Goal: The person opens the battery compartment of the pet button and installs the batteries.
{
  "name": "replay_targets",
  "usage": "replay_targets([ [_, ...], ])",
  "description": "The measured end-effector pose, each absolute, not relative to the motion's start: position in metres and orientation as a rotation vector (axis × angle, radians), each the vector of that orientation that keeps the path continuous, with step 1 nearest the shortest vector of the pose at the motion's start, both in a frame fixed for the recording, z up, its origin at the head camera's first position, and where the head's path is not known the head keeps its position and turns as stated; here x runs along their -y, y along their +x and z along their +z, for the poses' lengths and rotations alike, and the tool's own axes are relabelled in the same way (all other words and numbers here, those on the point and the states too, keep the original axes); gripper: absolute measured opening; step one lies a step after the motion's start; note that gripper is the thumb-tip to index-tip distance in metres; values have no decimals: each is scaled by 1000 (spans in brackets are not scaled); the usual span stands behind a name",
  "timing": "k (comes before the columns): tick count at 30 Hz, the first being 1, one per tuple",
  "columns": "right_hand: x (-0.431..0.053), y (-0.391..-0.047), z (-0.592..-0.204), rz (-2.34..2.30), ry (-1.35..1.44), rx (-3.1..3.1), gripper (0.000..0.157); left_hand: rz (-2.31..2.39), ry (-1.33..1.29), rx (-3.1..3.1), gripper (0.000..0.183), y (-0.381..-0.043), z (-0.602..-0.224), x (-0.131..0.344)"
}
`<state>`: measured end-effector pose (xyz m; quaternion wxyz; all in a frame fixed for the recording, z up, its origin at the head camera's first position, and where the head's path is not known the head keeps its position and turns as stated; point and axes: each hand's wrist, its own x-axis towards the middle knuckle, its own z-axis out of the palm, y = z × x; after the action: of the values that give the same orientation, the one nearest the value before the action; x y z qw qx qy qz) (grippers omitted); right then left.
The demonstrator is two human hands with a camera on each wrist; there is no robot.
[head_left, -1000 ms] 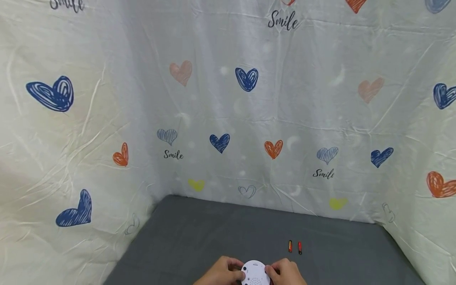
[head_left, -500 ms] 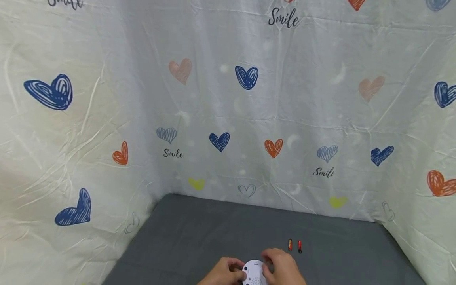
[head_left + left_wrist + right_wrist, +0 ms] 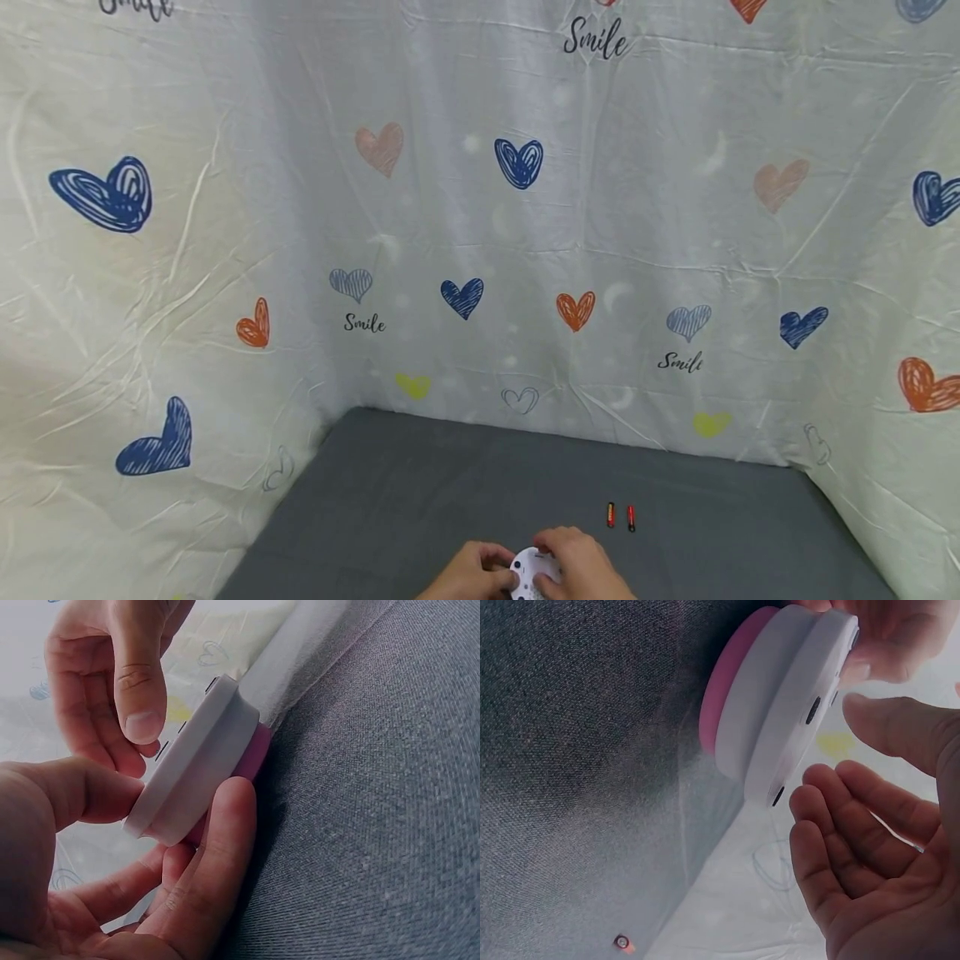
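A round white device (image 3: 525, 568) with small holes and slots in its face sits low in the head view. The wrist views show its stepped white body (image 3: 769, 705) and a pink base (image 3: 253, 752) towards the grey cloth. My left hand (image 3: 476, 572) grips its edge, thumb on the face and fingers at the pink side. Over the face hovers my right hand (image 3: 583, 568), fingers loosely bent. In the right wrist view the right hand (image 3: 885, 847) looks apart from the device and holds nothing; its thumb is near the face.
Two small red batteries, one with a yellowish part (image 3: 611, 515) and one with a dark end (image 3: 631, 518), lie side by side beyond my right hand on the grey cloth surface (image 3: 450, 475). A pale curtain (image 3: 637, 208) printed with hearts encloses the back and sides.
My right hand has let go of the device's right edge and moved up and left over its face. The left hand keeps its grip. Both batteries lie where they were.
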<state>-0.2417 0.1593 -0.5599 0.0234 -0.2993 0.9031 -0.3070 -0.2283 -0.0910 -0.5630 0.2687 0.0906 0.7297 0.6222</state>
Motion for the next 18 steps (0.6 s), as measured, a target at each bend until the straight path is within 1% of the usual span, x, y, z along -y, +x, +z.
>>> replay_targets([
  [4, -149, -229, -533, -942, -790, -2727, 27, 1673, 212, -1998, 25, -228, -563, 89],
  [7, -145, -223, -522, -880, -763, -2730, 26, 1678, 194, -2033, 22, -227, -564, 88],
  [15, -140, -222, -517, -715, -892, -2796, 24, 1659, 184, -2080, 18, -225, -561, 86],
  [18, -139, -224, -517, -680, -895, -2795, 22, 1653, 165, -2084, 19, -225, -561, 85],
])
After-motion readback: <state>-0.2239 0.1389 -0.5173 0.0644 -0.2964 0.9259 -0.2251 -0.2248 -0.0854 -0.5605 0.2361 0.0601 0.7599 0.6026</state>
